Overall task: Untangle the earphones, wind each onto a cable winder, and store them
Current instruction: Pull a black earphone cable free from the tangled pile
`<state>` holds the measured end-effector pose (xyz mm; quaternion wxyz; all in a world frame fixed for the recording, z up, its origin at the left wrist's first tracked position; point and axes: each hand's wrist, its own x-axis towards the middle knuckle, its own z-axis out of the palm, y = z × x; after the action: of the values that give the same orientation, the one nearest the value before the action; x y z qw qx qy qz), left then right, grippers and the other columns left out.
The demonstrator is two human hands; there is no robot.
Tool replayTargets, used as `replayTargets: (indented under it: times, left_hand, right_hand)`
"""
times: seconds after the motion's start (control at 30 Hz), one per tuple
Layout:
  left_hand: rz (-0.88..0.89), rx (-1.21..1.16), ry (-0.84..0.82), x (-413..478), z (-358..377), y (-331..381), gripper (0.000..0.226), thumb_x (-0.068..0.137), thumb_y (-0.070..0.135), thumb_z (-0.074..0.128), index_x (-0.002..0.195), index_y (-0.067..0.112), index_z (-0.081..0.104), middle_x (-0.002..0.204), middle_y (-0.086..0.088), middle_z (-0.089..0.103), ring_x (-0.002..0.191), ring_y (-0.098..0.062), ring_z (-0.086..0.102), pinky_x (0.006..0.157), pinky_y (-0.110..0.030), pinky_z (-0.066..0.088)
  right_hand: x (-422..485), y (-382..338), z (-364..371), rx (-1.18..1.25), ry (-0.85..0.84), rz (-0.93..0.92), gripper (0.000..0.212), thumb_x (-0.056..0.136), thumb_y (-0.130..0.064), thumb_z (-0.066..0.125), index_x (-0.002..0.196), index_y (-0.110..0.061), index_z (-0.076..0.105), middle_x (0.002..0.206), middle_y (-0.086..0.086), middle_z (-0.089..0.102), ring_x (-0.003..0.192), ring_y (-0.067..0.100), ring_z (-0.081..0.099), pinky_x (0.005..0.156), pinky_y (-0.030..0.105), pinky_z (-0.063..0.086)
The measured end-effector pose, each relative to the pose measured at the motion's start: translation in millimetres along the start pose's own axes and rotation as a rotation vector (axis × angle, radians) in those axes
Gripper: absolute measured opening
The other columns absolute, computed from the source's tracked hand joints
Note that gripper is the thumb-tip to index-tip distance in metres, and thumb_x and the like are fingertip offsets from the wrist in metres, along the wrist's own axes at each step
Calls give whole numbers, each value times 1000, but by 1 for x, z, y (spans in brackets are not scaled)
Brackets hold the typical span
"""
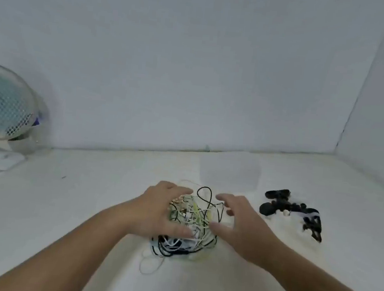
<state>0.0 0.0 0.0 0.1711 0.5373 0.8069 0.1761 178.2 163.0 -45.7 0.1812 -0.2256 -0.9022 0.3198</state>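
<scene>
Earphone tangle (191, 218) lies centre-near on table (63, 203). Left hand (160, 210) cups its left side, fingers curled round, likely steadying it. Right hand (243, 225) is spread open, thumb touching cords, probably seeking a loose end. Winders (293, 211) wait to the right.

Pale blue-grey wall (194, 63) far; side wall (381, 116) right, corner between. White table (87, 194). Fan (4, 106) far left.

The earphones (190, 220) tangle white, black and yellow-green; the cable winders (292, 209) are black.
</scene>
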Motion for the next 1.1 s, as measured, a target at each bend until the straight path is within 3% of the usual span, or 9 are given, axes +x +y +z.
replayTargets:
  times: [0.1,0.17,0.3,0.4,0.6,0.73,0.83,0.97,1.1]
  left_hand:
    - [-47,71,-12,-18,46,0,106,62,70,77,149,50,22,159,8,9,149,-18,8,121,-40,21]
    - [-53,133,151,-22,85,1,94,70,71,68,149,49,23,160,6,9,149,-20,6,121,-43,19]
    - [-56,181,502,-10,114,-3,63,86,67,51,141,40,37,147,10,32,139,-16,26,114,-40,28]
    - [-38,68,581,-2,116,-1,46,85,62,48,120,32,48,124,9,47,118,-17,44,99,-38,41]
    - [-69,-47,688,21,104,3,17,98,41,51,92,25,48,99,5,52,93,-19,48,80,-37,43]
    - [-103,-136,726,36,103,-4,17,99,40,48,87,28,51,93,7,55,89,-19,51,79,-40,45]
    - [-106,-189,733,44,97,-5,17,99,38,48,86,29,52,92,9,55,91,-17,51,81,-39,43]
    - [-93,-433,824,41,89,-5,23,88,53,51,92,33,61,102,14,55,103,-5,51,87,-26,40]
    - [-58,-433,912,30,88,0,17,85,41,52,94,32,63,104,17,55,106,-2,52,87,-18,38]
  right_hand:
    - [-28,-3,21,-13,18,9,73,84,-43,70,146,-35,32,132,-13,42,118,5,48,94,17,35]
    - [-39,4,36,-58,76,-70,72,83,-40,69,145,-34,34,131,-17,41,120,1,47,93,13,34]
    - [-39,10,34,-21,216,-59,65,82,-36,71,139,-36,41,126,-15,44,115,1,48,94,15,37]
    - [-39,15,34,-45,166,-39,62,83,-31,71,138,-35,43,128,-14,44,118,3,49,98,17,38]
    - [-25,21,40,-162,246,-95,64,81,-30,72,138,-33,44,125,-14,38,120,8,43,99,18,38]
    - [-7,28,43,-255,359,-202,55,67,-29,79,119,-30,58,121,-5,44,113,17,48,95,29,47]
    - [12,32,43,-222,409,-226,32,67,-22,79,94,-30,63,113,-1,50,105,20,51,86,31,50]
    - [22,37,38,-137,422,-162,9,79,-17,73,82,-24,68,101,-9,48,96,11,47,79,11,36]
    - [19,40,29,0,400,-91,25,78,-10,71,75,-32,61,90,-15,50,90,4,50,75,7,35]
